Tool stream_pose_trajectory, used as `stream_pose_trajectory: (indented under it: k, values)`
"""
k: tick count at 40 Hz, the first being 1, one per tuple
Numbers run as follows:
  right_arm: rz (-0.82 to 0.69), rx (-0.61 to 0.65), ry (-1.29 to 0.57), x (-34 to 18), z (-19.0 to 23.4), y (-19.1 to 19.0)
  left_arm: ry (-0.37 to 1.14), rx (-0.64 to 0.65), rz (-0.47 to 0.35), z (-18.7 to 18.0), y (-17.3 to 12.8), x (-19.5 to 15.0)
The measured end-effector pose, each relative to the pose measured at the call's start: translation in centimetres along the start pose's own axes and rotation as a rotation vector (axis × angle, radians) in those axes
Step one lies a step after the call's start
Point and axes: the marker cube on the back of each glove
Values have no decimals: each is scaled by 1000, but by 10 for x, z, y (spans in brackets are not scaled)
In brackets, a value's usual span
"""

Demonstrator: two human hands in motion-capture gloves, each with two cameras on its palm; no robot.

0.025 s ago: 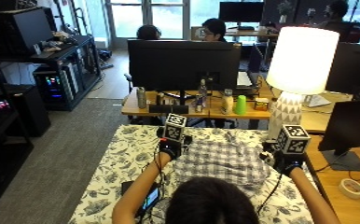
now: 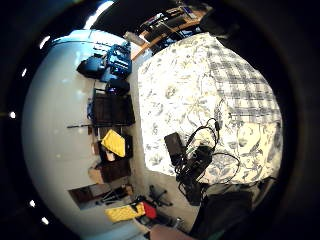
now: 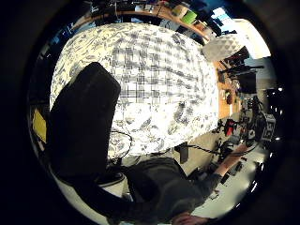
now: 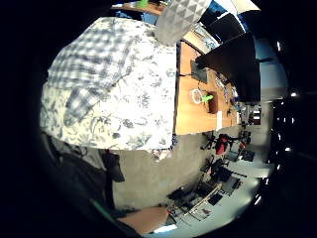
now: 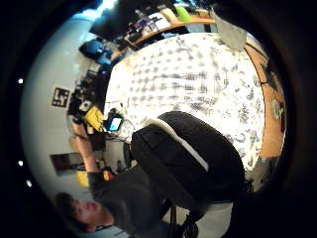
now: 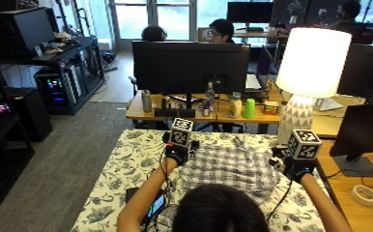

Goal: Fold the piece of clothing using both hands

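Nothing had shifted since a moment earlier, checked shirt (image 6: 233, 166) lay flat on the flowered tablecloth (image 6: 127, 166) between left hand (image 6: 175, 154) and right hand (image 6: 298, 170), finger positions impossible to tell.

Shirt's (image 6: 233, 166) near edge behind head

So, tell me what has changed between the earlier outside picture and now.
Nothing has visibly changed. The left hand and the right hand are at the two sides of the checked shirt, which lies spread on the flowered tablecloth, just as in the earlier picture.
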Motion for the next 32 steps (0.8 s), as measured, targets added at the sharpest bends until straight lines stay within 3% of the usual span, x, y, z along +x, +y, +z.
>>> stream_pose_trajectory:
  k: [20,32]
  values:
    - [-5,-47,26,4,4,1,-13,-14,19,4,-6,4]
    - [-11,-63,50,-6,0,3,23,-41,96,20,-5,14]
